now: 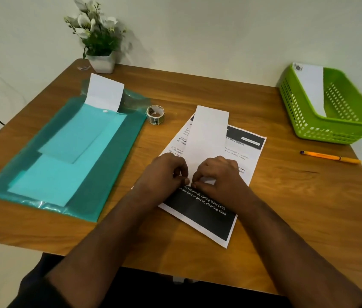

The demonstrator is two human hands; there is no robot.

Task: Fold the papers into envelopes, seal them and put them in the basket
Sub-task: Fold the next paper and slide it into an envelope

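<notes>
Table: a wooden table (286, 196) stands against a pale wall, with a socket and black cable at the far left.
Folder: a teal plastic folder (113, 174) lies at the left, sheets inside it, a white folded sheet (105, 93) sticking out of its far end.
Printed sheet: a printed sheet (209, 218) lies skewed at the centre, under the folded strip.
Basket: a green basket (353, 121) sits at the far right with one white envelope (311, 90) leaning inside.
Folded paper: a white folded paper (206, 136) has its long axis running away from the person, its near end at the hands.
Plant: a potted plant (100, 41) stands at the far edge.
Hands: the left hand (166, 172) and right hand (220, 174) pinch the strip's near end with curled fingers.
Pen: an orange pen (330, 157) lies right, near the basket.
Sticker roll: a sticker roll (155, 114) stands between folder and strip.
</notes>
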